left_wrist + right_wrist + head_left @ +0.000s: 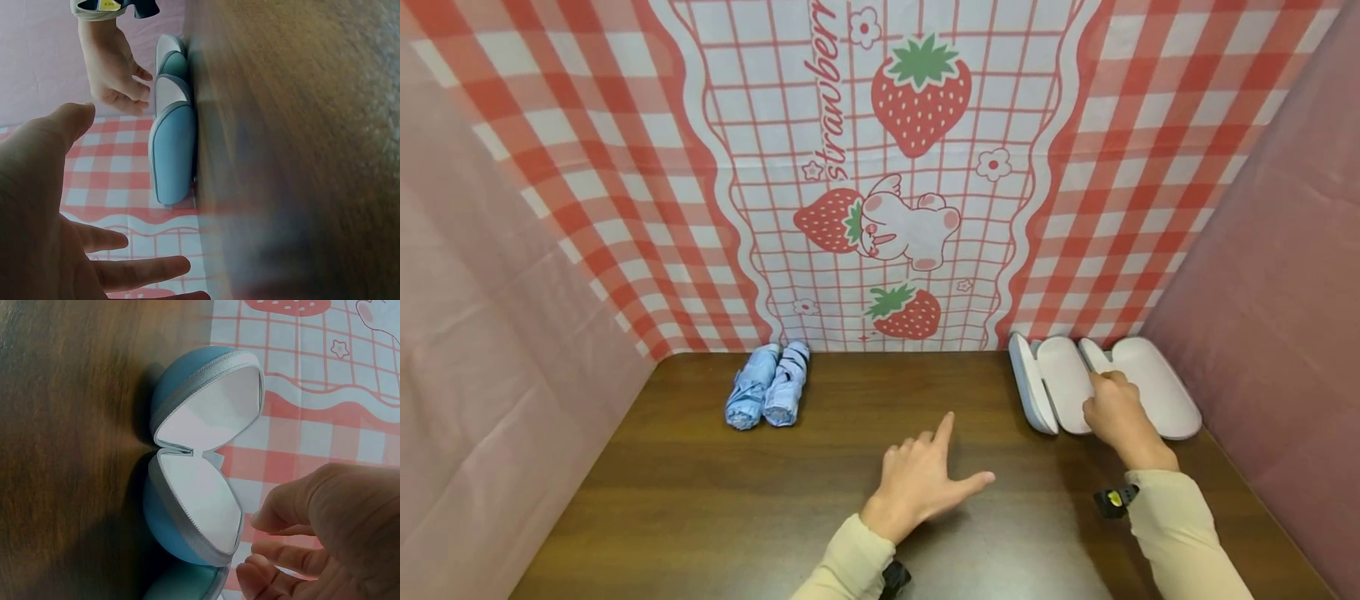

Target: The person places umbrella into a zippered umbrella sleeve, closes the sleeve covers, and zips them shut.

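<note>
Left hand (917,479): spread, empty
Right hand (1118,412): fingers apart, empty
Open cases (1063,379): left hand's 2 o'clock
Case skid: possible from low right-hand sweep

Wood-grain tabletop (685,508), bearing two folded light-blue umbrellas (751,387) side by side near its rear edge, left of centre; behind, a red-and-white checked cloth (1120,183) printed with strawberries (921,104) and a white cartoon animal (921,229); at either side, pink drapes (497,333)

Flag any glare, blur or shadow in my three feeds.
Head: pale glare on the wooden tabletop, near the bottom edge; left wrist: blurred reddish reflection on the tabletop, left hand dim; right wrist: dark shadow beside the blue zippered case.
</note>
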Available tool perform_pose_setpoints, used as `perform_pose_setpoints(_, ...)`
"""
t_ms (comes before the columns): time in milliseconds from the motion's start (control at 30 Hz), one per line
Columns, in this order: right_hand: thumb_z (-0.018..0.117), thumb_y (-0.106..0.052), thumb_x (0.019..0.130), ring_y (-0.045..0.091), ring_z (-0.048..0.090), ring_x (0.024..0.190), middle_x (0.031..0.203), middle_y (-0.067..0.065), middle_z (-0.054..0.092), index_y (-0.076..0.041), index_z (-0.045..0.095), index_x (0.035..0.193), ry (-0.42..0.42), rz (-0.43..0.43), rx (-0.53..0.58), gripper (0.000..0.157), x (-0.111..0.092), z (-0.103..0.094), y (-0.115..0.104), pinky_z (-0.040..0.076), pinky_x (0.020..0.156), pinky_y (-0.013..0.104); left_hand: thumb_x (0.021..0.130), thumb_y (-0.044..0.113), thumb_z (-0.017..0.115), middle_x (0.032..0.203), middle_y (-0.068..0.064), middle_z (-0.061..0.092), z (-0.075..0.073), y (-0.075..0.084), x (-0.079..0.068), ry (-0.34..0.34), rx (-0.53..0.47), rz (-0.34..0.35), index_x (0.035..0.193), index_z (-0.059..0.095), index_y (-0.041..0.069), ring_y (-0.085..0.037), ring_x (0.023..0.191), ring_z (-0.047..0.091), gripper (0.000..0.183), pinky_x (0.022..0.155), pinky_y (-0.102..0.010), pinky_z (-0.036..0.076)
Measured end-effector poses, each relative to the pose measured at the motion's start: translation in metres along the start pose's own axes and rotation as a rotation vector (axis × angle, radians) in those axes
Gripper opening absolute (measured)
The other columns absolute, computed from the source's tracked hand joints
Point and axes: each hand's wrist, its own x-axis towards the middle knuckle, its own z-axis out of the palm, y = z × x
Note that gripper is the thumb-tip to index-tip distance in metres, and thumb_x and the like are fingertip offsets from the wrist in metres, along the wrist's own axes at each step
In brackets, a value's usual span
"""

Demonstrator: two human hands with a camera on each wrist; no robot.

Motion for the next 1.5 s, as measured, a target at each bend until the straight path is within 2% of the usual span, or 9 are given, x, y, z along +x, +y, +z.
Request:
perform_pose_setpoints(267, 0.05, 0.01, 0.081, 0.066, 0.055, 0.09, 0.107, 0.049, 0.054, 0.028, 0.057, 0.118, -0.044, 0.003, -0.032, 0.041, 0.001, 0.005, 0.002, 0.047, 0.084, 0.07, 0.082, 0.091, 0.045, 0.113, -0.004, 0.075, 0.001, -0.001, 0.0, 0.027, 0.001, 0.005, 0.154, 0.047, 0.022, -0.024, 0.08, 0.07, 0.099, 0.062, -0.035, 0.049)
perform_pose_setpoints(500, 0.053, 0.014, 0.075, 0.063, 0.055, 0.098, 0.105, 0.046, 0.056, 0.025, 0.058, 0.116, -0.061, -0.016, -0.064, 0.042, 0.001, 0.006, 0.006, 0.045, 0.088, 0.069, 0.084, 0.089, 0.045, 0.111, -0.004, 0.076, 0.001, -0.004, 0.0, 0.041, 0.001, 0.011, 0.151, 0.051, 0.021, -0.023, 0.077, 0.07, 0.096, 0.058, -0.034, 0.047)
perform_pose_setpoints(833, 0.053, 0.015, 0.07, 0.063, 0.054, 0.095, 0.106, 0.045, 0.057, 0.019, 0.063, 0.113, -0.063, -0.017, 0.002, 0.045, -0.006, 0.006, 0.008, 0.043, 0.083, 0.069, 0.085, 0.088, 0.043, 0.118, -0.005, 0.075, 0.002, -0.002, -0.002, 0.02, -0.011, 0.008, 0.152, 0.049, 0.021, -0.025, 0.09, 0.072, 0.095, 0.074, -0.041, 0.052)
perform_pose_setpoints(1067, 0.054, 0.015, 0.068, 0.061, 0.057, 0.098, 0.107, 0.045, 0.059, 0.019, 0.065, 0.112, -0.038, -0.059, 0.014, 0.046, -0.008, 0.01, 0.003, 0.047, 0.084, 0.067, 0.086, 0.089, 0.041, 0.12, -0.006, 0.074, 0.003, -0.003, -0.004, 0.012, -0.038, -0.005, 0.153, 0.049, 0.021, -0.027, 0.094, 0.072, 0.096, 0.076, -0.043, 0.052)
perform_pose_setpoints(1267, 0.054, 0.015, 0.07, 0.062, 0.056, 0.101, 0.115, 0.046, 0.054, 0.018, 0.059, 0.123, -0.075, -0.019, 0.063, 0.053, -0.01, 0.013, 0.0, 0.048, 0.084, 0.066, 0.086, 0.09, 0.04, 0.122, -0.006, 0.073, 0.001, -0.003, -0.002, 0.002, -0.045, -0.01, 0.153, 0.048, 0.022, -0.027, 0.097, 0.072, 0.096, 0.076, -0.043, 0.051)
perform_pose_setpoints(1500, 0.051, 0.014, 0.069, 0.06, 0.056, 0.1, 0.114, 0.046, 0.054, 0.017, 0.055, 0.129, -0.045, -0.028, 0.095, 0.061, -0.014, 0.01, -0.009, 0.048, 0.082, 0.065, 0.089, 0.087, 0.036, 0.125, -0.007, 0.073, 0.001, -0.002, -0.001, -0.006, -0.077, -0.012, 0.153, 0.048, 0.021, -0.028, 0.099, 0.072, 0.093, 0.077, -0.045, 0.052)
